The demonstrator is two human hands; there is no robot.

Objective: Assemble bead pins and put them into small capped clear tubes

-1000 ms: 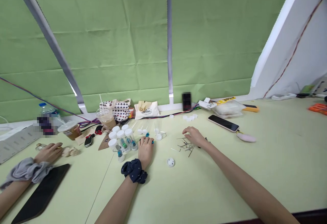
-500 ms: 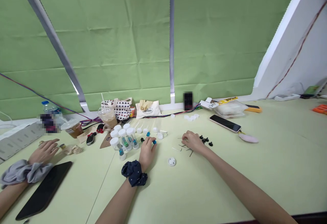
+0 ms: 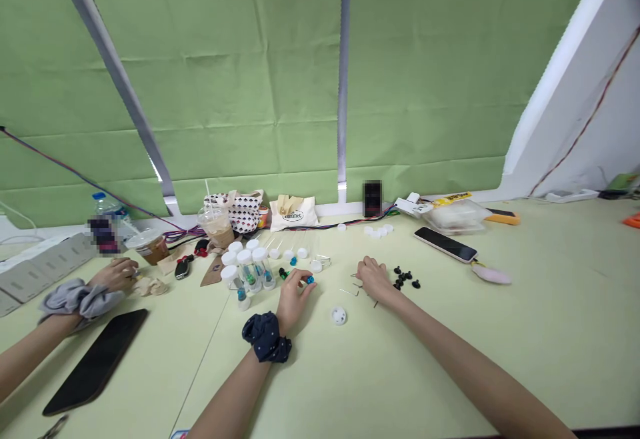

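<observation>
My left hand (image 3: 294, 300), with a dark blue dotted scrunchie (image 3: 267, 337) at its wrist, pinches a small translucent blue piece (image 3: 311, 280) between thumb and finger. My right hand (image 3: 375, 280) has its fingers bent down at the table over several thin metal rods. Its fingertips are partly hidden, and what they hold cannot be made out. One bent thin rod (image 3: 350, 291) lies just left of it; several small black knobs (image 3: 401, 277) lie to its right. Between the hands and nearer to me sits a round white cap (image 3: 339, 315) with dark spots inside.
Clear tubes with white caps (image 3: 247, 257) stand left of my left hand. Another person's hand (image 3: 116, 275) touches a crumpled beige item (image 3: 150, 286), near a black tablet (image 3: 97, 362). A phone (image 3: 445, 244) lies at right; drink cups (image 3: 219, 229) and bags (image 3: 293, 213) line the back.
The view has shifted slightly, so things appear further right. My left hand keeps the blue piece, now showing more clearly. The other person's hand has moved onto the crumpled beige item.
</observation>
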